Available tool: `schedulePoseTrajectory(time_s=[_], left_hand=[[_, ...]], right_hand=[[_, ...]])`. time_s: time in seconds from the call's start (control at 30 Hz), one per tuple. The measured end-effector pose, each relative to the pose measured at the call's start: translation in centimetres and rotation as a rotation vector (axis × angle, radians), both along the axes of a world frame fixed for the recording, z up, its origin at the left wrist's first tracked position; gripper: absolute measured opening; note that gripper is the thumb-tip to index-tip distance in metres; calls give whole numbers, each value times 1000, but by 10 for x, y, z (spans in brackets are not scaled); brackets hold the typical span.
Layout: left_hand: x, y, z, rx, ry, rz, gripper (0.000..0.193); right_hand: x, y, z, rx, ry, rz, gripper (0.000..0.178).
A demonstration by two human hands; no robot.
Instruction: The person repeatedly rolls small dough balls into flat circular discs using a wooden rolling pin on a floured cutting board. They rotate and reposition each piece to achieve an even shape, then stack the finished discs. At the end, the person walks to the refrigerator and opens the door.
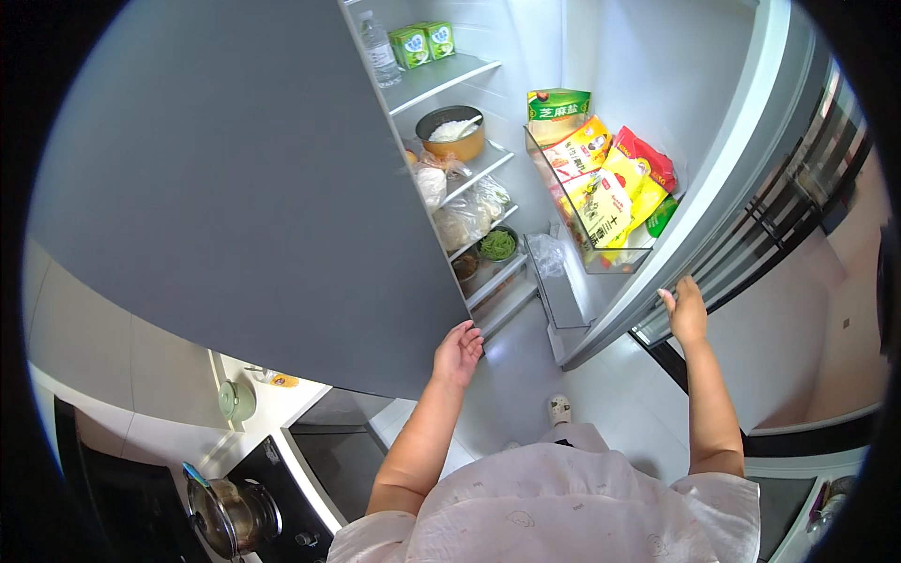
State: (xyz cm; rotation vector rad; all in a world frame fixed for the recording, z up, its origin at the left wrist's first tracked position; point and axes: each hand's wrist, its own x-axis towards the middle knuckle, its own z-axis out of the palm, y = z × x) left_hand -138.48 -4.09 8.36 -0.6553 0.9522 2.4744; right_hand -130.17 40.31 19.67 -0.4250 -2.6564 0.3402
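Note:
Before me stands a refrigerator with its right door (pixel 718 159) swung wide and its grey left door (pixel 225 188) across the left of the view. My left hand (pixel 458 355) is at the left door's lower edge, palm turned up, fingers loosely bent and apart. It holds nothing; whether it touches the door I cannot tell. My right hand (pixel 688 310) is against the outer side of the right door near its edge, thumb apart and fingers stretched. Shelves inside carry a pot of white rice (pixel 453 133), a bowl of green vegetables (pixel 497 245) and bagged food (pixel 465 218).
Several seasoning packets (pixel 610 188) fill a clear bin on the right door. A water bottle (pixel 379 52) and green cartons (pixel 422 44) stand on the upper shelf. At lower left a lidded pot (pixel 230 518) sits on a black stove; a green pot (pixel 236 401) is on the counter.

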Motion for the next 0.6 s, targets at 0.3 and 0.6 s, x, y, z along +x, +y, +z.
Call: schedulePoseTrajectory(time_s=[0.3, 0.6], left_hand=[[-8, 33, -8, -64, -60, 54, 20], [-47, 104, -45, -60, -112, 143, 20]], right_hand=[[-14, 90, -23, -214, 163, -53, 43], [-67, 194, -67, -430, 131, -4, 45]])
